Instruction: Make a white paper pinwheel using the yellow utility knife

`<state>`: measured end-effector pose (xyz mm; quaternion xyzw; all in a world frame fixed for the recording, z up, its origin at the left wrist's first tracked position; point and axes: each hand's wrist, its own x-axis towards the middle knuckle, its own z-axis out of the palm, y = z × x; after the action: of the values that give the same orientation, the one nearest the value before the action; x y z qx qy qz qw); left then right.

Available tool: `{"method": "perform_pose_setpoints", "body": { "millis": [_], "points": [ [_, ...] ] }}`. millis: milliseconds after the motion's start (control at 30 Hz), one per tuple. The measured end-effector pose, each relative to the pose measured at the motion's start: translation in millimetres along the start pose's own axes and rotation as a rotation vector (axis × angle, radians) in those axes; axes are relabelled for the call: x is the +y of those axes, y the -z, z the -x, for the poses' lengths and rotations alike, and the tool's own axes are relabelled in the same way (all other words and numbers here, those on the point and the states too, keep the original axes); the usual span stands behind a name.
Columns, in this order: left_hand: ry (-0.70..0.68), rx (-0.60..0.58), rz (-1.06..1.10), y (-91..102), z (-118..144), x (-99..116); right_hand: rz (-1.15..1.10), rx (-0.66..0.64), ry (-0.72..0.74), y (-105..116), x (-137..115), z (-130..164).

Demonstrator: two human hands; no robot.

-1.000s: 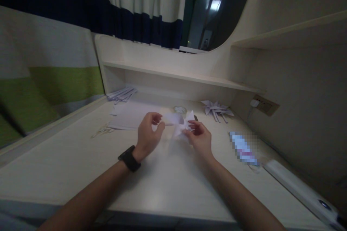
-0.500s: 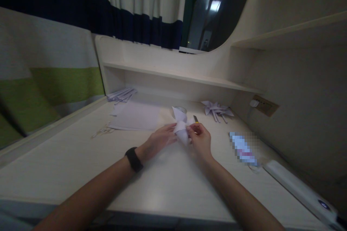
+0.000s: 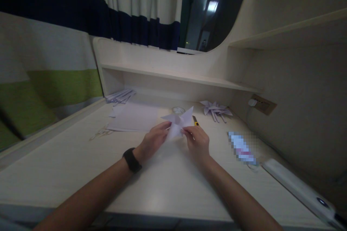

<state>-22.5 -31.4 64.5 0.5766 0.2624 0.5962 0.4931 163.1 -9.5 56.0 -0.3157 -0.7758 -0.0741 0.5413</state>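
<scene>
Along the back edge of the worktop (image 3: 162, 184) runs a shelf (image 3: 173, 75), under a curtain (image 3: 151, 7) and a dark window (image 3: 208, 25). Over the worktop's middle, the fingers of the left hand (image 3: 155, 139) and right hand (image 3: 200, 139) grasp a paper pinwheel (image 3: 177, 124). Sheets (image 3: 138, 115) lie toward the back left corner, more pinwheels (image 3: 215, 108) at the back right; the right hand partly hides a cutter (image 3: 195, 120).

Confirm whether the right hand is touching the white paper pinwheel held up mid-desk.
Touching. The head view shows the right hand with its fingers pinching the right side of the white paper pinwheel.
</scene>
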Motion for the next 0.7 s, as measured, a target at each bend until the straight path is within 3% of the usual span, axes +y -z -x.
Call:
{"method": "perform_pose_setpoints", "body": {
  "millis": [233,500,700],
  "points": [
    [-0.011,-0.096,0.148,0.2,0.3,-8.6,-0.024,0.031,0.078,0.0,-1.9,1.0],
    [-0.033,-0.143,0.132,-1.7,0.2,-1.3,-0.092,0.113,0.041,0.7,-7.7,2.1],
    [-0.004,-0.123,0.135,-3.6,1.0,1.6,-0.104,0.106,0.006,0.3,-8.1,2.2]
  ]
}}
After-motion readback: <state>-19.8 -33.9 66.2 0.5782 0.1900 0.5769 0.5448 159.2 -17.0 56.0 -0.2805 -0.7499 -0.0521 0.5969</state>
